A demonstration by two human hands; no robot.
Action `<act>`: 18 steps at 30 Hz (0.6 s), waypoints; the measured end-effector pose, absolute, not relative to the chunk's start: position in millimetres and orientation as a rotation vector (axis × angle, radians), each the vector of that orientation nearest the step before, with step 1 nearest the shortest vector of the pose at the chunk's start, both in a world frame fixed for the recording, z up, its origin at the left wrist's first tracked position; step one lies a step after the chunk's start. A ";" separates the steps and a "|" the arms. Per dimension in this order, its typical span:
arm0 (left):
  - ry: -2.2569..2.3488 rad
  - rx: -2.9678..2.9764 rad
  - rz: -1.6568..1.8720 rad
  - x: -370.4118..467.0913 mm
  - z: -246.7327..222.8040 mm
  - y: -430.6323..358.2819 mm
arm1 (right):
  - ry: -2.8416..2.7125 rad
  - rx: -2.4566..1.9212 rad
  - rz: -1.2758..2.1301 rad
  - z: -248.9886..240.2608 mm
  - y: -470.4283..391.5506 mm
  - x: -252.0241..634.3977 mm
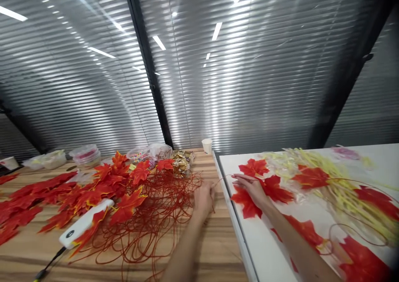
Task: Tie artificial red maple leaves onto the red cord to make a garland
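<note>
Holding a thin strand of red cord (222, 177) across the gap between the left hand (203, 199) and the right hand (254, 188); with left fingers curled together, apparently clamped on the strand; with right fingers stretched out and close together, seemingly pinching the other end at the tips (too blurred to make out the exact grip).

Partly done, judging by the right side; on the white table (264, 240), near and under the right arm, showing red leaves (311, 177) spread out, with a looping cord (355, 180) seeming to join at least some; cannot tell how many are truly fastened; also lying there, among yellow strips (352, 203).

Much apparently left loose on the wooden table (218, 248); to the left, piled in overlapping heaps of orange-red leaves (96, 190), partly over a white device (85, 223); beside the left hand, spread in a large cord tangle (156, 207), looking unsorted; farther back, near gold packets (183, 161) and a paper cup (207, 146).
</note>
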State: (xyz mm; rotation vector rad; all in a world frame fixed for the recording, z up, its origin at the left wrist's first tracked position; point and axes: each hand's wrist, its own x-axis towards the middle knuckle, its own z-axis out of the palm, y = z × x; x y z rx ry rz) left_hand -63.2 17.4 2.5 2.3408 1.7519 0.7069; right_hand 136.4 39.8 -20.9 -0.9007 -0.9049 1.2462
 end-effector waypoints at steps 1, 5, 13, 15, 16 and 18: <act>1.751 2.354 0.676 -63.1 1.5 17.7 | -0.898 -0.897 1.251 -20.9 39.8 136.3; 1.753 2.374 0.593 -63.1 1.2 17.2 | -0.883 -0.898 1.255 -21.3 39.8 134.1; 1.408 2.483 0.458 -80.2 48.4 -5.4 | -0.899 -0.873 1.225 -9.4 34.1 137.1; 1.361 2.557 0.468 -88.9 71.2 -21.5 | -0.874 -0.852 1.205 -8.6 35.6 140.8; 1.357 2.598 0.480 -95.4 83.0 -30.5 | -0.859 -0.841 1.191 -9.1 36.9 142.9; 1.421 2.682 0.541 -115.9 105.5 -47.4 | -0.826 -0.818 1.163 -11.0 40.0 147.2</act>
